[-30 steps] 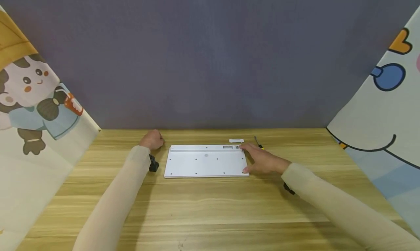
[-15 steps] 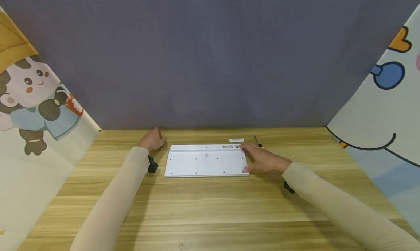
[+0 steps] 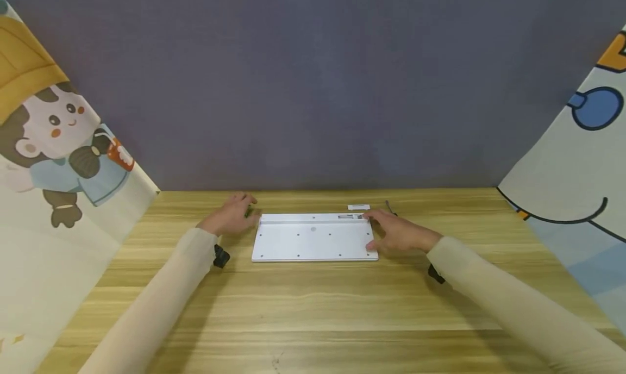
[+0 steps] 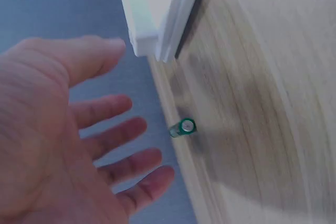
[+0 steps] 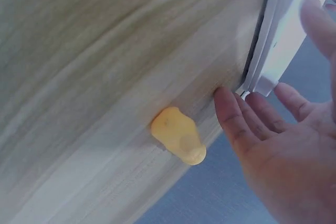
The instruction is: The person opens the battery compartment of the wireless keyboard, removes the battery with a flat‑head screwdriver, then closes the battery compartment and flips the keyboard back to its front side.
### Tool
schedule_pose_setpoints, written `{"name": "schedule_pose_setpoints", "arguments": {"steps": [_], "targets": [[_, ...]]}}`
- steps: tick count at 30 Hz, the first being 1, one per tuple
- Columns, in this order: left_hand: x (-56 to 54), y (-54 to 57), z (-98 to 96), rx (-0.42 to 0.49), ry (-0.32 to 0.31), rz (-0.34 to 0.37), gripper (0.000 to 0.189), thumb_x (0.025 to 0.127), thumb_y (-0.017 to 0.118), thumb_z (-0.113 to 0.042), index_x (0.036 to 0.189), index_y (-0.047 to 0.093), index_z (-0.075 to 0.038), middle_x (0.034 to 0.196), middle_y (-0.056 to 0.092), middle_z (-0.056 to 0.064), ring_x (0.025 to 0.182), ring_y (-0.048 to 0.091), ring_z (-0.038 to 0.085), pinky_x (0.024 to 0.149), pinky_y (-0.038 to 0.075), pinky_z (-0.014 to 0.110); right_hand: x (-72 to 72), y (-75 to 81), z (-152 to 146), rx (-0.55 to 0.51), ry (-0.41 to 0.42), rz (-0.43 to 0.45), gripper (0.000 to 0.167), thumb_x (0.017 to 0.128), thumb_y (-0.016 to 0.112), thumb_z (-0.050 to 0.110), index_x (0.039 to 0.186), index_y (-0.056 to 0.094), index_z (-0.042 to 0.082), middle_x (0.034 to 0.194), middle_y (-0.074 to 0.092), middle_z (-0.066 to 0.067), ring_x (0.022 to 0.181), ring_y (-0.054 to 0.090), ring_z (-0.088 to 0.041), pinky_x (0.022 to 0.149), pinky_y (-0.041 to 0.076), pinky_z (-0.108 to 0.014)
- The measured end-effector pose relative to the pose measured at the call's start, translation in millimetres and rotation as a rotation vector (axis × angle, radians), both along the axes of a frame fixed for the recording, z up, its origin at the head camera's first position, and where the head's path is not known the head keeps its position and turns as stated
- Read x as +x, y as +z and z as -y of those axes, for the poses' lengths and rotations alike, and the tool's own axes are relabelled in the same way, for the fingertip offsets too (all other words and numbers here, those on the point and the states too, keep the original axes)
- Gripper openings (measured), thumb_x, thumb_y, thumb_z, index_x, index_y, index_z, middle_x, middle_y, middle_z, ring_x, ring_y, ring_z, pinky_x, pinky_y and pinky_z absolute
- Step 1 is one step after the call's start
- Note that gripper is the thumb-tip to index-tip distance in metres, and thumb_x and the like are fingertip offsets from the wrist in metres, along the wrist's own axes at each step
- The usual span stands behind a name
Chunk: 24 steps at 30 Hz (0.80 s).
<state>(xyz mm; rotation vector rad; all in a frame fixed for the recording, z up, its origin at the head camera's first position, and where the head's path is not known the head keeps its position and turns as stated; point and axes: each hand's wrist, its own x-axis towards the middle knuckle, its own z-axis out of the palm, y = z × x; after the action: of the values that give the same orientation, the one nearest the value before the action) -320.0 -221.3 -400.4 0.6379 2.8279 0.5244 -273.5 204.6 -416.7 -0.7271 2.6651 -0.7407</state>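
A white keyboard [image 3: 313, 241] lies face down on the table, its underside dotted with small screws. Near its far right corner the battery compartment [image 3: 345, 217] is uncovered. My left hand [image 3: 230, 213] hovers at the keyboard's left end with fingers spread and nothing held. Beyond those fingertips, a green battery [image 4: 184, 127] is on the tabletop in the left wrist view. At the right end, my right hand [image 3: 398, 232] rests against the keyboard, thumb toward the near corner and extended fingers at the far one.
Just behind the keyboard lies a small white battery cover [image 3: 358, 207]. A screwdriver [image 3: 389, 205] is partly hidden behind my right hand; its yellow handle [image 5: 178, 135] shows in the right wrist view. A grey partition [image 3: 313, 91] rises at the table's back edge.
My left hand has opened from a loose curl and moved right, toward the keyboard's far left corner; the green battery now shows beside it. My right hand stays at the keyboard. The head view has shifted slightly.
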Motion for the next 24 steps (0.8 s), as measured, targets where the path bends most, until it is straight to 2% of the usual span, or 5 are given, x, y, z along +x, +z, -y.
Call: {"name": "schedule_pose_setpoints", "arguments": {"steps": [4, 8, 16, 19, 24], "targets": [[9.3, 2.7, -4.0, -0.028, -0.078, 0.005, 0.069, 0.094, 0.056, -0.040, 0.145, 0.032, -0.001, 0.148, 0.028, 0.022, 0.136, 0.015, 0.045, 0.107, 0.013, 0.059, -6.2, -2.0, 0.8, -0.025, -0.004, -0.017, 0.069, 0.092, 0.060, 0.038, 0.143, 0.030, 0.001, 0.142, 0.033, -0.021, 0.130, 0.034, -0.038, 0.103, 0.031, -0.053], [15.6, 1.0, -7.9, -0.077, -0.147, 0.007, 0.085, 0.086, 0.063, -0.051, 0.147, 0.029, -0.003, 0.150, 0.028, 0.019, 0.137, 0.017, 0.041, 0.109, 0.009, 0.056, -15.0, -3.0, 3.6, -0.062, -0.011, -0.034, 0.059, 0.099, 0.050, 0.032, 0.142, 0.031, -0.003, 0.140, 0.035, -0.024, 0.128, 0.037, -0.039, 0.101, 0.034, -0.052], [29.4, 1.1, -14.7, -0.079, -0.174, 0.016, 0.105, 0.068, 0.078, -0.053, 0.146, 0.029, -0.001, 0.149, 0.028, 0.018, 0.136, 0.015, 0.047, 0.107, 0.013, 0.059, -34.5, -1.2, 12.8, -0.052, -0.040, -0.065, 0.051, 0.101, 0.047, 0.025, 0.140, 0.037, -0.005, 0.137, 0.040, -0.024, 0.122, 0.044, -0.038, 0.097, 0.038, -0.051], [32.7, -1.8, -15.2, -0.092, -0.187, -0.001, 0.110, 0.065, 0.079, -0.054, 0.146, 0.029, 0.000, 0.150, 0.027, 0.019, 0.135, 0.016, 0.047, 0.106, 0.016, 0.060, -40.1, -0.8, 17.6, -0.054, -0.040, -0.087, 0.048, 0.100, 0.048, 0.024, 0.138, 0.040, -0.005, 0.135, 0.044, -0.024, 0.118, 0.047, -0.037, 0.095, 0.041, -0.050], [35.2, -5.5, -16.7, -0.077, -0.203, -0.012, 0.111, 0.065, 0.081, -0.054, 0.146, 0.028, 0.001, 0.150, 0.026, 0.019, 0.136, 0.021, 0.042, 0.106, 0.023, 0.055, -48.7, 0.2, 23.5, -0.067, -0.064, -0.113, 0.039, 0.101, 0.047, 0.016, 0.132, 0.046, -0.007, 0.127, 0.048, -0.023, 0.110, 0.053, -0.035, 0.090, 0.045, -0.047]]}}
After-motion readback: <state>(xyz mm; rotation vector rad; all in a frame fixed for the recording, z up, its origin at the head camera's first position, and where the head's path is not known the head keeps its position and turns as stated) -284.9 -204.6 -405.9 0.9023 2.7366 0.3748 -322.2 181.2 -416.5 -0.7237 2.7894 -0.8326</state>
